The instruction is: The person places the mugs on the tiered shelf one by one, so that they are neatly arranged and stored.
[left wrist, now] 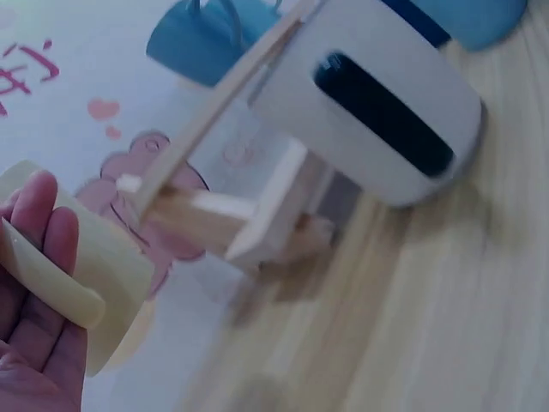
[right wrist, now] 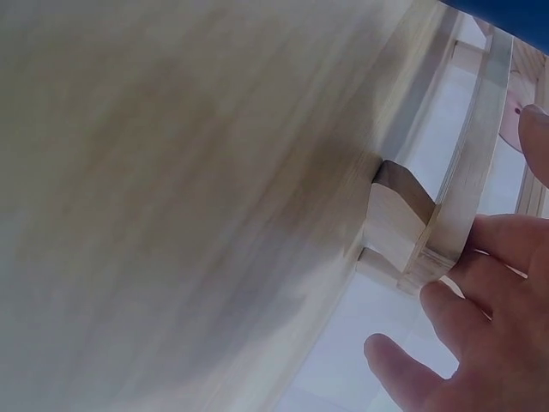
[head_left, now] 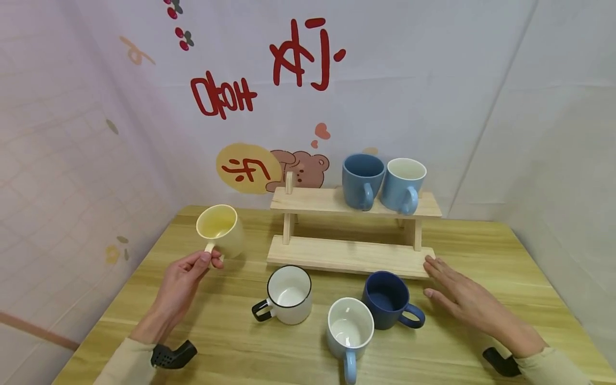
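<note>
My left hand [head_left: 185, 278] pinches the handle of a pale yellow mug [head_left: 232, 238] left of the shelf; fingers pass through the handle in the left wrist view, where the mug [left wrist: 124, 275] appears tilted. With fingers fairly straight, my right hand [head_left: 469, 299] touches the right end of the lower board of a two-tier wooden shelf [head_left: 346, 255]. The right wrist view shows fingertips against that board's end [right wrist: 442, 249]. On the upper tier stand a blue mug [head_left: 355, 184] and a light blue mug with a white inside [head_left: 397, 184].
Before the shelf stand a white mug with black rim and handle [head_left: 293, 305], a white mug with light blue handle [head_left: 337, 345] and a navy mug [head_left: 380, 313]. They rest on the wood-grain table [head_left: 240, 347]. A printed cloth [head_left: 409, 80] hangs behind.
</note>
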Tool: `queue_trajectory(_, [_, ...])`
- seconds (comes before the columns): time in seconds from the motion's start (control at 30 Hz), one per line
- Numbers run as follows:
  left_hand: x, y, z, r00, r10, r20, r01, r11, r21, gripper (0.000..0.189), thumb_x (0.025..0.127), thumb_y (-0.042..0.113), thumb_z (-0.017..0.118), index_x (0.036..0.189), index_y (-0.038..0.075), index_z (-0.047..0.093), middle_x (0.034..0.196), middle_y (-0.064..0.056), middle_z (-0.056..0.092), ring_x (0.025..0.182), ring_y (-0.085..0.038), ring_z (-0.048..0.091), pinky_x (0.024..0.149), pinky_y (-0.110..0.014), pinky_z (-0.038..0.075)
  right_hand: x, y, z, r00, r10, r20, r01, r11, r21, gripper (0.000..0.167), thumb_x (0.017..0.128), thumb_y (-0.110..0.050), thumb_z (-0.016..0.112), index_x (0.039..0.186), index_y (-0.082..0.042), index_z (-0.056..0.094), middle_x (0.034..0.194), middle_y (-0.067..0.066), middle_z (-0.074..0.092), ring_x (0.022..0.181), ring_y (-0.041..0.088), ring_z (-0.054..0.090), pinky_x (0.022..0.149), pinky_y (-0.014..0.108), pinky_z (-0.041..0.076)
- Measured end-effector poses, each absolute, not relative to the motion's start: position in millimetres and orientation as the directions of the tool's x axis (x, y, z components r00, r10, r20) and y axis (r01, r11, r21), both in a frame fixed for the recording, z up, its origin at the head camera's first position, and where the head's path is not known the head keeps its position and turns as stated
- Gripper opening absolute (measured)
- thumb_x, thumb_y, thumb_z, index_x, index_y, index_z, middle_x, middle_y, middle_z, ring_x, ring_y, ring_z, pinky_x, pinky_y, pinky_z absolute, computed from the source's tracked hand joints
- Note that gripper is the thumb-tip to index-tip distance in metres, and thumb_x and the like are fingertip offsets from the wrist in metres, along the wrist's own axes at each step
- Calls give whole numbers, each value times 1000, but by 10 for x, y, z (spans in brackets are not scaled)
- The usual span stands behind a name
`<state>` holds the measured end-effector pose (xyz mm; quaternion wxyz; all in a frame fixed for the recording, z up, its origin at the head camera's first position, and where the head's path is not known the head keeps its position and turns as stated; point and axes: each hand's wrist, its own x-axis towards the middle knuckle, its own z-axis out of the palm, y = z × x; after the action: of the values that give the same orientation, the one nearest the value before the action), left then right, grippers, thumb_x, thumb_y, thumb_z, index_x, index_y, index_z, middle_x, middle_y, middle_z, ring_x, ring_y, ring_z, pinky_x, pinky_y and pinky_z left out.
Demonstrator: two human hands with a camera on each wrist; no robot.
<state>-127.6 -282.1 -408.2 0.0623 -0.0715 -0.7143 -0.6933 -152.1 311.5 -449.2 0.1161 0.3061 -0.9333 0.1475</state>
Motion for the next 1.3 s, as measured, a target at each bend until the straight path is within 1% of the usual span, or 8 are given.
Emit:
queue_trajectory(0.13, [-1267,-2715,-3925,-981,58,188,189,24,982,44,111,20,50,115,-24,60,102,-3,75,117,-16,62,104,-19,46,-1513,3112,-4494,-791,-533,301,-600,773,-207,63,99,-30,71,151,0,51,157,20,46,142,41,46,111,4,4])
queue_trajectory(0.3, [-1271,-2567,-3737,-978,83,190,193,35,981,39,110,22,52,110,-13,69,110,-7,72,119,-15,62,106,-19,45,-1508,3109,-4495,-797,-522,303,-589,782,-205,63,100,-30,70,152,-1,50,158,19,45,144,39,44,111,5,4])
queue_trajectory(0.4, [-1295,-2457,-3631,-978,88,187,190,31,981,35,110,24,53,106,-5,73,108,-5,72,118,-17,62,106,-20,46,-1502,3118,-4509,-797,-519,309,-588,783,-202,63,100,-30,70,152,0,50,159,19,44,145,38,44,111,5,3])
queue_trajectory(0.5, [-1321,-2353,-3547,-978,101,183,186,23,982,34,109,24,54,105,-2,74,107,-6,73,118,-20,63,106,-21,46,-1496,3124,-4516,-800,-517,305,-586,784,-206,63,101,-31,70,152,0,49,159,20,44,145,38,43,111,5,3])
queue_trajectory(0.73, [-1396,-2090,-3378,-977,113,179,181,9,983,40,109,26,55,106,-11,70,115,-9,68,123,-26,60,108,-26,46,-1485,3109,-4521,-807,-513,293,-579,786,-219,63,102,-31,68,153,1,49,159,20,43,143,43,44,110,4,4])
queue_trajectory(0.87, [-1484,-1917,-3269,-976,114,185,182,-40,982,38,108,27,57,106,-9,71,113,-11,70,120,-28,63,112,-33,45,-1489,3103,-4520,-809,-515,286,-578,787,-218,63,102,-32,68,153,1,48,159,21,43,141,45,45,110,4,3])
queue_trajectory(1.07, [-1613,-1691,-3141,-976,135,172,163,-73,984,34,108,25,56,105,-5,73,113,-9,71,122,-23,61,116,-38,41,-1492,3114,-4511,-804,-520,289,-584,783,-214,64,101,-32,69,153,0,49,159,20,44,144,41,44,111,4,5])
queue_trajectory(1.3, [-1725,-1520,-3088,-975,174,140,133,-50,990,38,109,22,54,122,-12,66,94,1,76,116,-21,62,111,-42,41,-1505,3121,-4498,-801,-527,283,-589,779,-216,63,101,-31,69,152,1,49,159,21,44,144,41,44,110,2,3])
